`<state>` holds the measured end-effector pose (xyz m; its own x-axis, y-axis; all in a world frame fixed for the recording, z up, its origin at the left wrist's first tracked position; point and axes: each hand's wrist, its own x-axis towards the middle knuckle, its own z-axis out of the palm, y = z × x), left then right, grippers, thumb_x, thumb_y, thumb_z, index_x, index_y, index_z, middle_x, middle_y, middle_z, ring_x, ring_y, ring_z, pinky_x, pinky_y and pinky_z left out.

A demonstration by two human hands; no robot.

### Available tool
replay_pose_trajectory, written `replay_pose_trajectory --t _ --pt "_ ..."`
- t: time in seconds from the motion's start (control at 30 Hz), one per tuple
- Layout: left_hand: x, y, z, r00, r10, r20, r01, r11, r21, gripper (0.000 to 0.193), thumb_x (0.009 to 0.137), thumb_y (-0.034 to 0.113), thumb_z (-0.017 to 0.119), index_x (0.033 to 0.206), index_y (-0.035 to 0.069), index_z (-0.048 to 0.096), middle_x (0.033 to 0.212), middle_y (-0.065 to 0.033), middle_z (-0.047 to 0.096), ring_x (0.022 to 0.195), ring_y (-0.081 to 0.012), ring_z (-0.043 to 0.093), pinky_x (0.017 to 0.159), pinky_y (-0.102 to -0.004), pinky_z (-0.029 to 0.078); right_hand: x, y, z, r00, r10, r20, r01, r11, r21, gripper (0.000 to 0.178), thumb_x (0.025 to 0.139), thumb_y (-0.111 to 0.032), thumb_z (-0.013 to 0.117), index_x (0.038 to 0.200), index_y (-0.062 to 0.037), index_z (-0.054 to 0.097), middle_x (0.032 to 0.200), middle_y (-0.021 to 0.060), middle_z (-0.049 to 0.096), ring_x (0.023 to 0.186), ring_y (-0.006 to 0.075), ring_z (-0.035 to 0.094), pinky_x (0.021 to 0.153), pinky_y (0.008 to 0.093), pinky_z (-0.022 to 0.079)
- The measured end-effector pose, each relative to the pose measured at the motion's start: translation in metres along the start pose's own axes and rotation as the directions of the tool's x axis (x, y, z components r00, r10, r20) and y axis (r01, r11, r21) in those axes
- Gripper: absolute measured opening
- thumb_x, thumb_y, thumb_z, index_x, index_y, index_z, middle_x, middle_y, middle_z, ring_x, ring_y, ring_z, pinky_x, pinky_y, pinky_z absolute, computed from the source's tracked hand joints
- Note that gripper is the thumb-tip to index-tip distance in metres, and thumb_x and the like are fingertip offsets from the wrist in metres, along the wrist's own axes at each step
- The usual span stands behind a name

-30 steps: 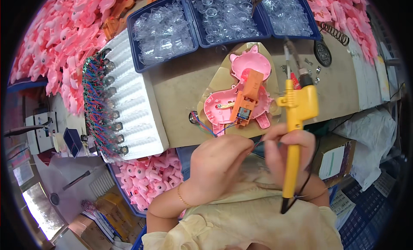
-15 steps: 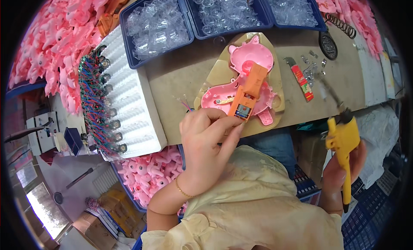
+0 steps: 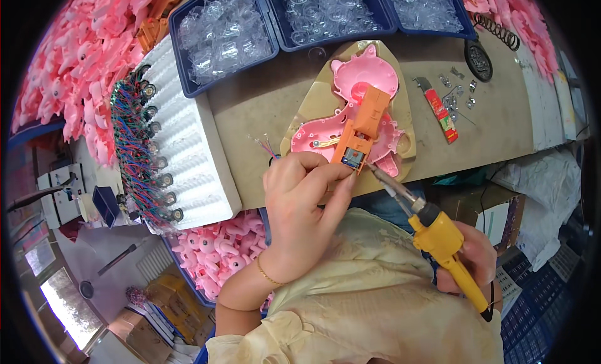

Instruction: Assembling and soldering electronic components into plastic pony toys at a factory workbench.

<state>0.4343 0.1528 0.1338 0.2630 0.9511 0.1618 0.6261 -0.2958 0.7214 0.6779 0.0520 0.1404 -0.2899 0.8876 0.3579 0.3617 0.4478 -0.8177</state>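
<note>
An orange plastic housing (image 3: 370,113) lies slanted across an open pink toy shell (image 3: 311,135), which sits in a tan holder (image 3: 400,95). A small metal-and-blue component (image 3: 354,157) shows in the housing's near opening. My left hand (image 3: 303,198) is closed in a pinch at that near end. Thin coloured wires (image 3: 270,147) with bare ends stick out past its knuckles; what sits between the fingertips is hidden. My right hand (image 3: 479,254) is wrapped round a yellow soldering gun (image 3: 441,239). Its tip reaches the housing's near corner beside my left fingertips.
Blue bins (image 3: 275,26) of clear plastic parts line the far edge. A white foam tray (image 3: 194,145) at left carries wired round parts (image 3: 147,129). A red-handled cutter (image 3: 441,113) and small metal pieces (image 3: 454,104) lie at right. Pink toy parts (image 3: 216,251) fill a bin below the bench.
My right hand has brought the soldering gun leftward, from out at the right to the housing's near end. My left hand keeps its pinch in nearly the same place.
</note>
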Motion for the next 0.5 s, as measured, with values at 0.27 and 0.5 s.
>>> replay_pose_trajectory --t 0.27,0.5 --pt "0.002 0.000 -0.001 0.999 -0.023 0.025 0.024 0.999 -0.039 0.009 0.072 0.002 0.068 0.081 0.004 0.066 0.082 -0.0062 0.053 0.075 -0.0159 0.049 0.056 -0.0236 0.043 0.009 0.006 0.006 0.994 -0.102 0.041 0.095 0.985 0.143 0.051 0.073 -0.015 0.073 0.110 -0.0041 0.039 0.104 0.0334 0.054 0.072 0.0367 0.064 0.050 0.0348 0.051" --pt "0.002 -0.001 0.001 1.000 -0.015 -0.020 0.014 0.999 -0.044 0.010 0.069 0.010 0.070 0.077 0.009 0.063 0.077 -0.0030 0.054 0.074 -0.0200 0.051 0.068 -0.0331 0.035 0.005 0.001 -0.002 0.975 0.006 0.221 -0.033 0.992 0.121 0.051 0.078 -0.021 0.067 0.116 0.0003 0.041 0.102 0.0286 0.058 0.070 0.0354 0.063 0.057 0.0348 0.050"
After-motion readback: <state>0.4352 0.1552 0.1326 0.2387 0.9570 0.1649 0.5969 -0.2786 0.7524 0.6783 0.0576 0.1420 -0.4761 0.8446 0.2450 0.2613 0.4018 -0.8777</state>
